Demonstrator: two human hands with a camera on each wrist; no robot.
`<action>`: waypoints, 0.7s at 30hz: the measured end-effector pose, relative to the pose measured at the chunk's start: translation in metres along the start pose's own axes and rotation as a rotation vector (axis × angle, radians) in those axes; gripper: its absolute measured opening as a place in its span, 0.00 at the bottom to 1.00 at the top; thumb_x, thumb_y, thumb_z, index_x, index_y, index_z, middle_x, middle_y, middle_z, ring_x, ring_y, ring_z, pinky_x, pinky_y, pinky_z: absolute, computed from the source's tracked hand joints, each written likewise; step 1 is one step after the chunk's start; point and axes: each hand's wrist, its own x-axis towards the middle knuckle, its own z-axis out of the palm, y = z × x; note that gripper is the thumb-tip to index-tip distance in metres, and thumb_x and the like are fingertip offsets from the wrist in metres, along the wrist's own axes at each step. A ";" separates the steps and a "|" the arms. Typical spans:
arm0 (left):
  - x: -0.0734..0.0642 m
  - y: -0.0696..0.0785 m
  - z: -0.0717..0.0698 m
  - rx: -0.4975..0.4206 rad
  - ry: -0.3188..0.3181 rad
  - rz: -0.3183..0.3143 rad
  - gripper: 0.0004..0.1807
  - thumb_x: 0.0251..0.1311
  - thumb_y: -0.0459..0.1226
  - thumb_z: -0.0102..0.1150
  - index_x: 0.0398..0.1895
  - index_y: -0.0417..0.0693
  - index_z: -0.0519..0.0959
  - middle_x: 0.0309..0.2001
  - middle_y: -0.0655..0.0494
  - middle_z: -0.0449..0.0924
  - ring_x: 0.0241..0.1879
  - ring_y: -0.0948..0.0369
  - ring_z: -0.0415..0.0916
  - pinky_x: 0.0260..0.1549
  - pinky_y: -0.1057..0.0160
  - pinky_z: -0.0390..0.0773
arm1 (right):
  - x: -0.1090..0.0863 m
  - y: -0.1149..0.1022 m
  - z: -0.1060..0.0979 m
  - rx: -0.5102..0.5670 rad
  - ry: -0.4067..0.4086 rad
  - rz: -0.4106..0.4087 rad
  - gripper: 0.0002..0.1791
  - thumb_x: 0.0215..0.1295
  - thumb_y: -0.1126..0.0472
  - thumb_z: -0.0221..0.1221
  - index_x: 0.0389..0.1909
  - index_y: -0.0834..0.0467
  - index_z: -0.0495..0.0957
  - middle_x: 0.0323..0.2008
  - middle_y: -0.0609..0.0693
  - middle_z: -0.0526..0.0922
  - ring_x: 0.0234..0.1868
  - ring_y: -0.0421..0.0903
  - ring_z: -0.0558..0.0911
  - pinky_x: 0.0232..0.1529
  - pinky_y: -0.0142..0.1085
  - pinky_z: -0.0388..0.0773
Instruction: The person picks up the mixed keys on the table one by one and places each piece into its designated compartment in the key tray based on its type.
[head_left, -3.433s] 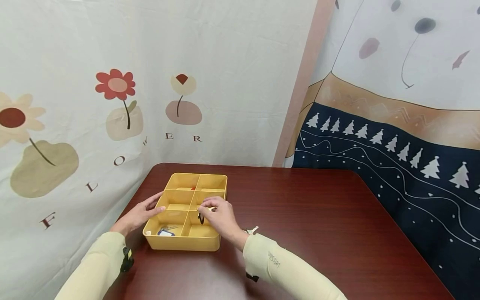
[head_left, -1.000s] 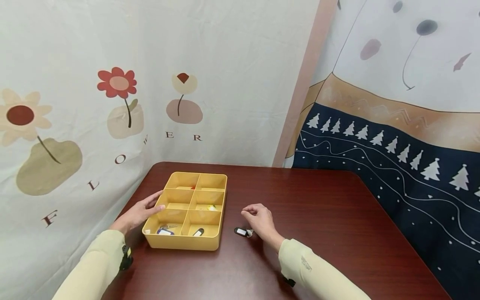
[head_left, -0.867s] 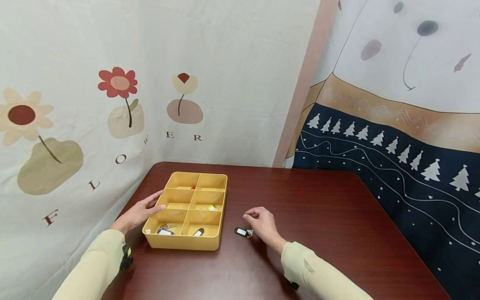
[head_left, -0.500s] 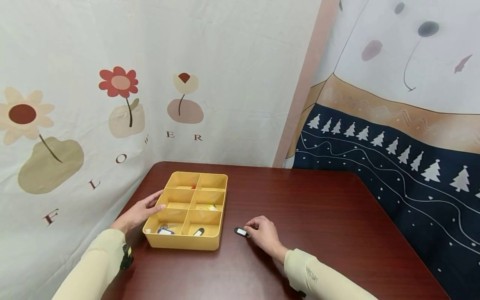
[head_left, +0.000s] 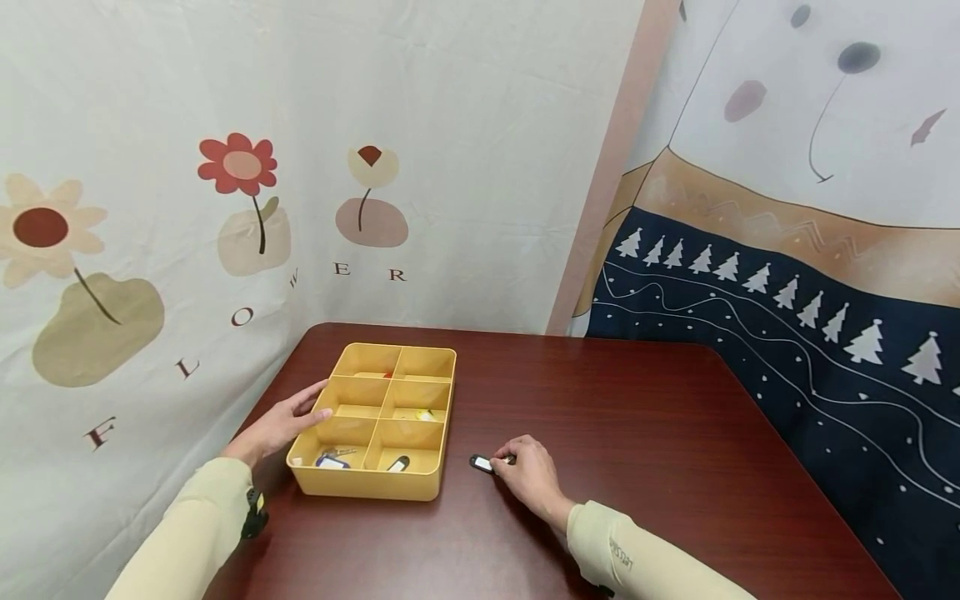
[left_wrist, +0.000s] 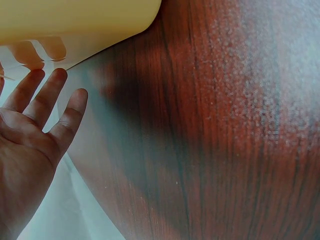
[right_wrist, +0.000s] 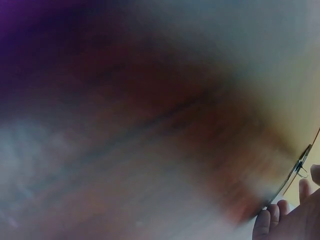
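Note:
On the table lies a black key tag (head_left: pixel 480 462) with a white label, right of the yellow divided box (head_left: pixel 363 487). My right hand (head_left: pixel 528 475) pinches its right end between thumb and fingertips; the keys are mostly hidden by the hand. In the right wrist view, the tag's dark edge and a thin ring (right_wrist: pixel 303 172) show beside the fingertips. My left hand (head_left: pixel 277 427) rests along the box's left side, thumb at the rim. Its fingers (left_wrist: pixel 45 100) are straight against the outer wall in the left wrist view.
Inside the box are a blue key tag (head_left: pixel 332 462) with keys at front left, another black tag (head_left: pixel 399 464) at front right, a yellow item (head_left: pixel 425 415) in the middle right and a red bit (head_left: pixel 387 375) at back left. Printed cloths (head_left: pixel 480 167) hang behind the table (head_left: pixel 600 417).
My right hand has left the box, where a black tag now lies at front right, and come down onto the other black tag on the table. The left hand has stayed at the box.

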 end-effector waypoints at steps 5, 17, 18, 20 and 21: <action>0.001 -0.001 0.000 0.001 0.000 -0.004 0.44 0.72 0.48 0.53 0.80 0.43 0.43 0.73 0.27 0.49 0.70 0.34 0.55 0.62 0.37 0.64 | 0.002 0.000 0.001 -0.032 -0.001 0.001 0.02 0.51 0.59 0.70 0.24 0.53 0.87 0.32 0.43 0.80 0.38 0.47 0.78 0.37 0.41 0.75; 0.001 0.000 0.001 -0.007 0.004 -0.013 0.44 0.72 0.49 0.54 0.80 0.45 0.43 0.74 0.28 0.48 0.70 0.34 0.55 0.62 0.37 0.65 | 0.006 -0.003 -0.001 -0.028 0.014 0.015 0.03 0.51 0.62 0.68 0.22 0.52 0.86 0.33 0.44 0.81 0.38 0.48 0.80 0.38 0.42 0.76; 0.000 0.000 0.001 -0.010 0.003 -0.011 0.44 0.72 0.49 0.54 0.80 0.44 0.43 0.74 0.28 0.48 0.70 0.34 0.55 0.62 0.37 0.65 | 0.006 -0.003 -0.001 -0.016 0.020 0.022 0.03 0.51 0.62 0.68 0.21 0.52 0.86 0.33 0.44 0.81 0.38 0.48 0.80 0.39 0.43 0.76; 0.000 0.001 0.000 -0.010 0.001 -0.009 0.44 0.72 0.49 0.54 0.80 0.44 0.43 0.74 0.28 0.48 0.70 0.34 0.55 0.62 0.37 0.65 | 0.007 -0.004 -0.001 0.003 0.045 0.019 0.03 0.51 0.62 0.67 0.21 0.52 0.86 0.33 0.44 0.82 0.38 0.48 0.81 0.38 0.43 0.76; 0.000 0.001 0.000 -0.011 0.001 -0.010 0.44 0.72 0.49 0.54 0.80 0.44 0.43 0.74 0.28 0.48 0.70 0.34 0.55 0.62 0.37 0.65 | 0.008 -0.004 -0.001 0.013 0.058 0.018 0.03 0.51 0.62 0.67 0.21 0.52 0.86 0.32 0.44 0.81 0.38 0.48 0.81 0.38 0.43 0.76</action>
